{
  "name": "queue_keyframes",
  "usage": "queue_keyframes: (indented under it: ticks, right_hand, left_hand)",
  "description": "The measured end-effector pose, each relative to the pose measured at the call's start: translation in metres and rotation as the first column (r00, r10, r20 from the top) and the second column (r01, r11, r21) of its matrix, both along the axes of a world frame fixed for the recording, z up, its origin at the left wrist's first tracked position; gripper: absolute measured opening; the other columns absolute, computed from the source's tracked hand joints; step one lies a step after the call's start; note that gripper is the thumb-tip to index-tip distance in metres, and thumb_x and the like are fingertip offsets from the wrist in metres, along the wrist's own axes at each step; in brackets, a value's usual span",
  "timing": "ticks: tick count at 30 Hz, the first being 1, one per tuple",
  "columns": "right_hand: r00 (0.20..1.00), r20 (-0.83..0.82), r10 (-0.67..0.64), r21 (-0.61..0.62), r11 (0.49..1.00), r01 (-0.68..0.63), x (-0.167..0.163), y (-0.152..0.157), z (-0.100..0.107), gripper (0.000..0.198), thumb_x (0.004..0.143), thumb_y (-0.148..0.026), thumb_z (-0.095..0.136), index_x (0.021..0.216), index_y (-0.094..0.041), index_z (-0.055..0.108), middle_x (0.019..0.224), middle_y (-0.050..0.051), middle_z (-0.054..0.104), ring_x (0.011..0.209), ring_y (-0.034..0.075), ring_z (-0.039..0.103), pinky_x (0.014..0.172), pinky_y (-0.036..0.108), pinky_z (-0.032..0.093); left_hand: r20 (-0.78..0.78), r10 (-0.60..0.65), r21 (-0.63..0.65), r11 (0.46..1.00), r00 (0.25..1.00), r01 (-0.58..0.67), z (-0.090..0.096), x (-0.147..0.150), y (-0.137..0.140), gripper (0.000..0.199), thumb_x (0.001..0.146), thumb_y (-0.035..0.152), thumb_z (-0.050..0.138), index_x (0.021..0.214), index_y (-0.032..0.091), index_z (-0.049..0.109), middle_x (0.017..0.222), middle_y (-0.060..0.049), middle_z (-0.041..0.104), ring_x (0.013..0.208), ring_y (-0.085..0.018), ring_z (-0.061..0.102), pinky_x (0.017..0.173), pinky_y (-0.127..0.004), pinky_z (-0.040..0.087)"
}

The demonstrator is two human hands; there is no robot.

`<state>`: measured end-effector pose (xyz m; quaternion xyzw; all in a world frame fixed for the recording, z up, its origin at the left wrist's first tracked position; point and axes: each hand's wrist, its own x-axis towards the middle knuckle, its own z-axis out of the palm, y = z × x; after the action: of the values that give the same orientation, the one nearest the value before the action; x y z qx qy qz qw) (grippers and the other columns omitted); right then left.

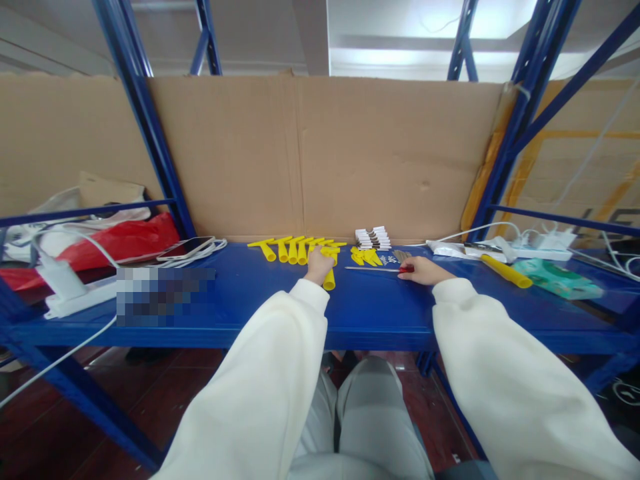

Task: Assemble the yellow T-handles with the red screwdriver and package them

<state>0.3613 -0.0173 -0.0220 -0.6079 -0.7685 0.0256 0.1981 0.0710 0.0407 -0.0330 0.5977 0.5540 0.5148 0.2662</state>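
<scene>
My left hand (318, 267) is closed at the near right end of a row of yellow T-shaped plastic pieces (293, 251). It grips one yellow T-shaped piece (329, 280), whose round tube end points toward me. Held in the fingers of my right hand (424, 271) is the red handle of a screwdriver (373, 269); its long thin shaft points left, low over the tabletop. Behind the shaft lie small flat yellow pieces (367, 257), a stack of white cylindrical pieces with dark ends (373, 238), and small metal parts (391, 260).
The blue shelf top (380, 310) has a cardboard panel (390, 153) along its back. On the right are a yellow tube (506, 271), a green packet (560, 279) and a power strip (543, 253). A phone (186, 248), cables and a red bag (125, 243) lie left.
</scene>
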Motion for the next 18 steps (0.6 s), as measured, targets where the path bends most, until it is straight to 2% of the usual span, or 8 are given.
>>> queue_keyframes:
  ticks: [3,11,18]
  right_hand:
    - [0.999,-0.001,-0.034,-0.016,0.999,0.034,-0.0019,-0.0008,0.0009,0.009,0.075,-0.030,0.071,0.077,-0.021,0.073,0.081,0.007,0.074,0.076,0.024,0.068,0.075,0.035,0.053]
    - [0.999,0.005,-0.042,-0.048,0.998,0.042,0.0016,0.0023,-0.0022,0.013,0.077,-0.033,0.070,0.078,-0.020,0.074,0.080,0.007,0.074,0.077,0.025,0.068,0.076,0.036,0.053]
    - [0.998,-0.061,-0.008,-0.025,1.000,0.006,0.0062,0.0077,-0.0060,0.013,0.076,-0.033,0.072,0.079,-0.021,0.074,0.080,0.006,0.075,0.077,0.023,0.069,0.074,0.033,0.055]
  left_hand:
    - [-0.021,0.070,-0.038,0.997,0.997,-0.070,0.0041,0.0022,-0.0059,0.068,0.068,-0.001,0.064,0.136,0.009,0.057,0.135,-0.019,0.064,0.129,-0.026,0.058,0.102,-0.031,0.048]
    - [-0.057,0.038,-0.068,0.997,0.998,-0.042,0.0091,0.0003,-0.0084,0.074,0.066,-0.002,0.063,0.138,0.012,0.057,0.126,-0.015,0.069,0.126,-0.026,0.060,0.104,-0.032,0.047]
    - [-0.005,0.038,-0.026,0.999,0.999,-0.038,0.0053,0.0006,-0.0049,0.064,0.066,-0.001,0.066,0.129,0.010,0.063,0.128,-0.018,0.068,0.126,-0.028,0.060,0.102,-0.031,0.047]
